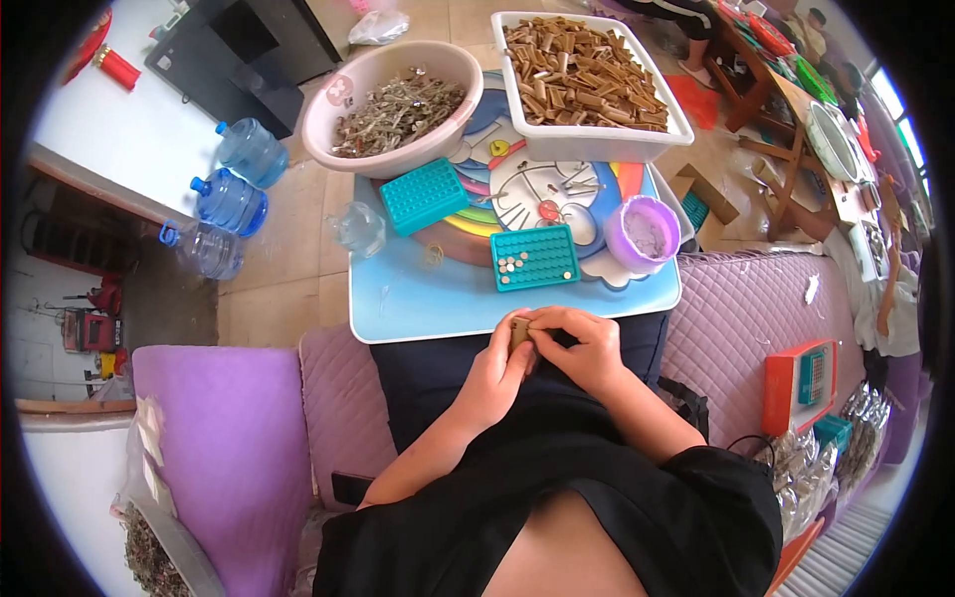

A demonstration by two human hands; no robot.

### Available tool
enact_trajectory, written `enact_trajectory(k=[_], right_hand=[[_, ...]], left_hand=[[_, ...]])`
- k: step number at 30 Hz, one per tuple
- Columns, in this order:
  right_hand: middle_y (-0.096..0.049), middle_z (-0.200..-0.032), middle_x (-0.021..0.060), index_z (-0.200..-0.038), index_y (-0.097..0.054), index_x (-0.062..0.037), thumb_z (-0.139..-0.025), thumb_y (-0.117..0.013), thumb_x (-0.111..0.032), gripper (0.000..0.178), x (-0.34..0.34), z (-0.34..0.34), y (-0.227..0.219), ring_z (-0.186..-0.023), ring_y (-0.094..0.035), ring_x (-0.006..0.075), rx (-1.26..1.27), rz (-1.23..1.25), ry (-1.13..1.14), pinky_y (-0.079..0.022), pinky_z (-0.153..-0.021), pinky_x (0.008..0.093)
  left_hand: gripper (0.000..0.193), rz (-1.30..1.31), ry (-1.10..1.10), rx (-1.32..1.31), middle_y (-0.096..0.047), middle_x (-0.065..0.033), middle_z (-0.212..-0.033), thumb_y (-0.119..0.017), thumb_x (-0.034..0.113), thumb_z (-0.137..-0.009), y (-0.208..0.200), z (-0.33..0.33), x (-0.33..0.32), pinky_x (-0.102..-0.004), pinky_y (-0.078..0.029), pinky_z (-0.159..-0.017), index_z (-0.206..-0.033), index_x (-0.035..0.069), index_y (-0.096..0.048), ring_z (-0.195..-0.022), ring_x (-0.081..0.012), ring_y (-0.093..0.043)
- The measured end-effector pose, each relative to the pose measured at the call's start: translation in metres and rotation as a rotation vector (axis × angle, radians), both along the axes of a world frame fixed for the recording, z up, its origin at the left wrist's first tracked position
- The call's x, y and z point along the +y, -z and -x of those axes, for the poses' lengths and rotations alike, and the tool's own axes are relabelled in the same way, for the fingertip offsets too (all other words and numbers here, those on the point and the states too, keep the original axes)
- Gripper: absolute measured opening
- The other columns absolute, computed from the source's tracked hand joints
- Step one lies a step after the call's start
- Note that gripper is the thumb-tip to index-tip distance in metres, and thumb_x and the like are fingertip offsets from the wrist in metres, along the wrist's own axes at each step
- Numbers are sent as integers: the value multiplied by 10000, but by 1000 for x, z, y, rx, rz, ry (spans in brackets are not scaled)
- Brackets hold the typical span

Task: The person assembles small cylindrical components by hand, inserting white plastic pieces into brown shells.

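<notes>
Just off the near edge of the low table, my left hand [492, 370] is closed on a small brown block [519, 332], gripped between thumb and fingers. My right hand [585, 350] meets it there, thumb and forefinger pinched against the block's edge; whatever lies between those fingertips is too small to make out. Right beyond my hands is a teal pitted tray [535, 271] with several small round pieces in its left part and one at its right corner. A purple tub [637, 257] with greyish contents stands to its right.
A second teal tray [423, 196] lies farther left on the table [418, 313], near a clear plastic container [358, 229]. Behind are a pink basin [323, 109] of metal parts and a white bin [587, 144] of brown blocks. Water jugs [234, 202] stand left; a quilted purple sofa [736, 308] flanks me.
</notes>
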State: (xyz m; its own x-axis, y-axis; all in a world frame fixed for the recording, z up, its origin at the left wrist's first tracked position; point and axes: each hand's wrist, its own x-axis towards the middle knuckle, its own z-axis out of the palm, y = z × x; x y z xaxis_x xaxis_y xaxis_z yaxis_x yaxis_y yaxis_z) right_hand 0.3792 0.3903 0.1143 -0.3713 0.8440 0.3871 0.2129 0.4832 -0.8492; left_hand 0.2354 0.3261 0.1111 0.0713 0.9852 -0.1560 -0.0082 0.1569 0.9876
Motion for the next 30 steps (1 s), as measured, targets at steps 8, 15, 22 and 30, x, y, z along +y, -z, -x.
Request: enact_trajectory(k=[8,15,22,30], right_hand=[[-682,-812,102,-782,-636,-10,-683,-679,40,118,-2,-3,-2,-717,-677,201,-42,-70,18,-535,-642,258],[-677,-819,108,-800,-630,-6,-697,-683,35,123,-3,0,7,-726,-674,207,-35,-164,37,-535,-642,272],[-608,-993,115,-969,-623,1,-715,-674,41,261,1,-10,-8,-807,-621,227,61,175,-236,-509,-685,290],[-597,-938,74,-1002,-597,-2,-713,-699,33,308,21,-52,-2,-848,-594,180,-98,236,-526,-484,-753,297]], left_hand=[[353,9,33,-190,-450,-18,-729,-382,139,-981,3,-4,1,-213,-378,-589,-1309,26,-316,-636,-70,-426],[352,15,5,-98,-459,-17,-732,-379,148,-983,6,-5,-1,-218,-383,-585,-1306,19,-325,-625,-76,-428],[418,27,159,-242,-454,-9,-748,-380,247,-991,3,9,1,-204,-372,-597,-1335,17,-319,-656,-76,-426],[566,205,548,-326,-604,-86,-938,-423,358,-968,-4,21,9,-232,-412,-750,-1399,19,-282,-799,-111,-527]])
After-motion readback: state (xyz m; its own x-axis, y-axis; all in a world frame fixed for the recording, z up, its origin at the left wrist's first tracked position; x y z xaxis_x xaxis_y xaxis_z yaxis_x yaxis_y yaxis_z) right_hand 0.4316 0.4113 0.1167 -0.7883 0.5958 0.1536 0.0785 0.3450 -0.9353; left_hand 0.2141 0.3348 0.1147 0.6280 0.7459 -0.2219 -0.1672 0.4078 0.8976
